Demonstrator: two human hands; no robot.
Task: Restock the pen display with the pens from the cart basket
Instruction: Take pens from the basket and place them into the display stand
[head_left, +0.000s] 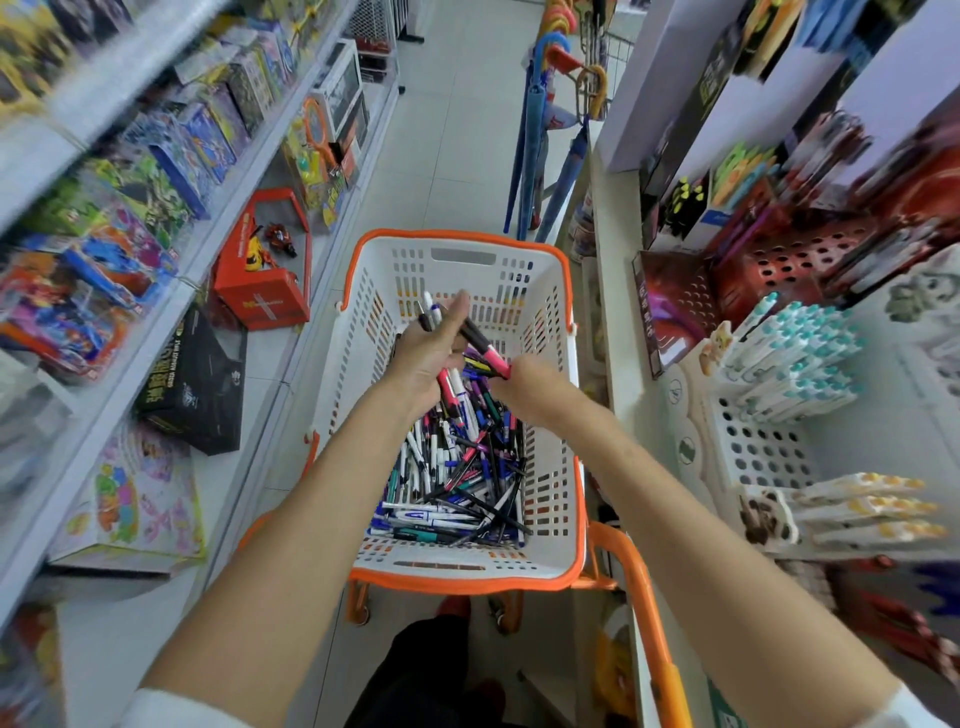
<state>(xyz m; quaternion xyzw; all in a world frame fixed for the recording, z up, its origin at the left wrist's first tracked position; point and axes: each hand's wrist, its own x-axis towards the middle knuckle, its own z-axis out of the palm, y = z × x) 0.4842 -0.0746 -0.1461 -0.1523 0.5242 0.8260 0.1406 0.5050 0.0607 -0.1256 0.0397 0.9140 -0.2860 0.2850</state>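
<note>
The left hand's fingers (458, 306) are curled round a small bundle of pens (429, 313), whose tips fan out past the far side of the fist. The left hand (428, 356) hangs over the far half of the cart basket (363, 332). Just to its right, the right hand (524, 378) holds the near end of a pink pen (484, 349). Its fingers are tucked under the hand, so the exact grip cannot be told, but the pen slants up from it toward the bundle. Below both hands the heap of pens (452, 483) is still deep in the near half of the basket. The pen display (763, 452), a white perforated rack, stands to the right, well apart from the hands, with teal-capped pens (800, 358) and yellow-capped pens (867, 512) already lying in it. The step in hand looks like gathering and sorting: adding the pink pen to the handful. Next, the handful likely needs squaring up so the tips point one way. It then has to be carried right to the rack, and each pen slotted among its like.
</note>
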